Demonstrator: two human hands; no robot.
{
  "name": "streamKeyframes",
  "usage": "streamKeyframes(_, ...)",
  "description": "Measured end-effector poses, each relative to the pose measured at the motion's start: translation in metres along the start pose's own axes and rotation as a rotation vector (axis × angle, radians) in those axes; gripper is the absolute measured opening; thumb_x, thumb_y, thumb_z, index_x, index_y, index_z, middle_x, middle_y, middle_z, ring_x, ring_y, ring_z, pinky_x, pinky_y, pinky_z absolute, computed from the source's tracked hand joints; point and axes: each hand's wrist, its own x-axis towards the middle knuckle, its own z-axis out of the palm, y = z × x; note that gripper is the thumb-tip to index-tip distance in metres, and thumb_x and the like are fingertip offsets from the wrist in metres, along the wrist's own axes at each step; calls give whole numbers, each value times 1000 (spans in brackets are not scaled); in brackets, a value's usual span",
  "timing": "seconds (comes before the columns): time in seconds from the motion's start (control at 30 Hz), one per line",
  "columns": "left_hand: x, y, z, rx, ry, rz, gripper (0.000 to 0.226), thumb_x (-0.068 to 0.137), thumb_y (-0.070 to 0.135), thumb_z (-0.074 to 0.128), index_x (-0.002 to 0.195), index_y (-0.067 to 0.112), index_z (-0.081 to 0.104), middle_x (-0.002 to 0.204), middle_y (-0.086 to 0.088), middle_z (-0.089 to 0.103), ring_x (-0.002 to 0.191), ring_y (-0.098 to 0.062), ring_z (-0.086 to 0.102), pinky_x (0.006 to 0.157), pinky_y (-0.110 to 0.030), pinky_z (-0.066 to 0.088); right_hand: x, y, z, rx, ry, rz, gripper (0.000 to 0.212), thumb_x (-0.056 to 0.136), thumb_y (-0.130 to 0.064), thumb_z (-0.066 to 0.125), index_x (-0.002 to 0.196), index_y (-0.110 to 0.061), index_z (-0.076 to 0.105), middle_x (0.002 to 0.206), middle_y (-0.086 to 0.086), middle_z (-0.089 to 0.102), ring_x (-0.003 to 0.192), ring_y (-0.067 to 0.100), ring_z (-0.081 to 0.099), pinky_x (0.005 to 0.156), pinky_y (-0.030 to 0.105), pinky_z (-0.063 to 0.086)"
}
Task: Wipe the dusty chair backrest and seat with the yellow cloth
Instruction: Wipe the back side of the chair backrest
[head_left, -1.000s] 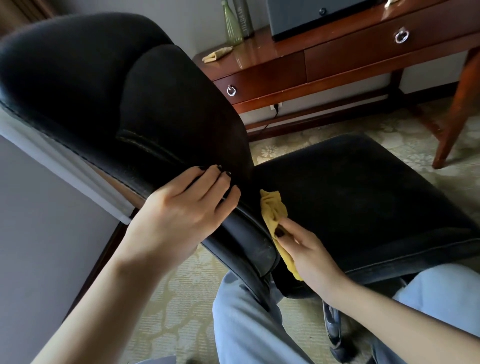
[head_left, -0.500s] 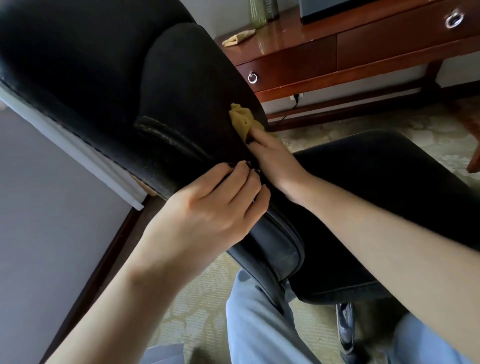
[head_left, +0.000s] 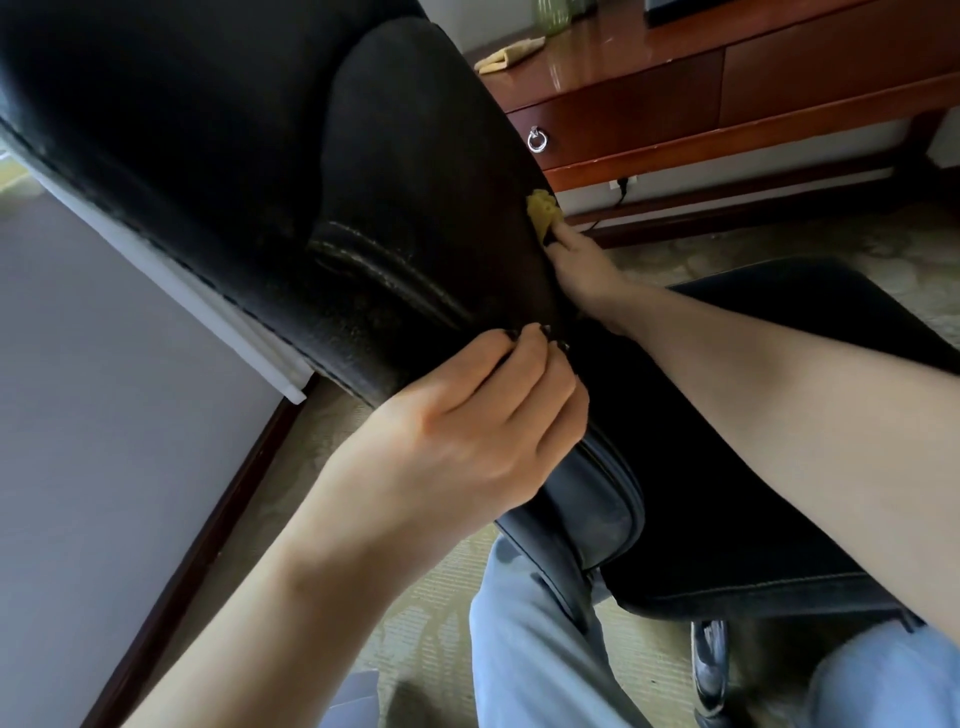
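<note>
- Bunched yellow cloth (head_left: 543, 212) pinched in right hand (head_left: 582, 270), pressed against backrest (head_left: 415, 156) front.
- Bracing: left hand (head_left: 467, 436) curled round backrest side edge.
- Probably soft, light, limp; best gripped as a wad.

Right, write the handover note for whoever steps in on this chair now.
Left hand: grips the backrest at its lower side edge, steadying it.
Right hand: holds the yellow cloth against the backrest's front face, above the seat.
Done: cannot tell how much is wiped; pale specks show along the stitched side edge.
Left: probably finish the backrest front and edge, then the seat.
Also: a second yellowish cloth lies on the desk.
</note>
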Motion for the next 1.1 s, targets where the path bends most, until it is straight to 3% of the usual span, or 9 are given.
streamKeyframes(0.2, 1, -1, -4, -14, -23, -25, 32, 96, -5, 39, 110, 6, 66, 110, -11, 67, 108, -25, 62, 95, -32, 43, -25, 35, -4, 69, -49, 175, 44, 97, -17, 34, 137, -29, 46, 127, 8, 56, 113, 25, 54, 102, 40, 43)
streamKeyframes(0.47, 3, -1, -12, -52, -78, -64, 45, 98, -7, 24, 110, 5, 65, 111, -13, 67, 107, -27, 62, 93, -35, 40, -76, 71, -7, 158, -103, 310, 49, 89, -26, 41, 133, -44, 48, 126, 5, 61, 115, 26, 57, 104, 47, 43)
streamKeyframes(0.67, 1, 0, -10, -61, -95, -66, 41, 96, -5, 26, 115, 4, 61, 115, -14, 64, 111, -30, 59, 95, -37, 38, -115, 69, -12, 198, -134, 261, 49, 96, -17, 40, 139, -39, 44, 139, -3, 52, 127, 19, 49, 110, 42, 37)
streamKeyframes(0.8, 1, 0, -12, -68, -117, -73, 46, 94, -6, 21, 117, 2, 59, 117, -16, 62, 113, -32, 58, 96, -38, 37, -140, 56, -18, 227, -190, 186, 48, 93, -18, 43, 119, -56, 55, 124, -10, 63, 116, 16, 58, 107, 43, 40)
streamKeyframes(0.9, 2, 2, -13, -68, -123, -83, 48, 94, -7, 18, 116, 3, 60, 116, -16, 63, 113, -31, 58, 96, -38, 37, -149, 34, -23, 236, -233, 112, 47, 96, -17, 43, 125, -52, 54, 122, -11, 64, 116, 14, 58, 108, 42, 39)
streamKeyframes(1.0, 2, 2, -12, -66, -115, -79, 50, 95, -8, 16, 115, 3, 60, 115, -15, 63, 112, -31, 58, 95, -38, 40, -148, 9, -21, 247, -236, 10, 49, 98, -13, 40, 134, -45, 47, 137, -14, 53, 127, 8, 48, 113, 35, 32)
streamKeyframes(1.1, 2, 2, -12, -62, -94, -74, 48, 95, -8, 19, 113, 3, 61, 113, -14, 64, 110, -30, 59, 94, -37, 44, -140, -22, -17, 276, -252, -123, 52, 98, -3, 36, 139, -36, 42, 141, -18, 42, 126, -5, 41, 103, 7, 31)
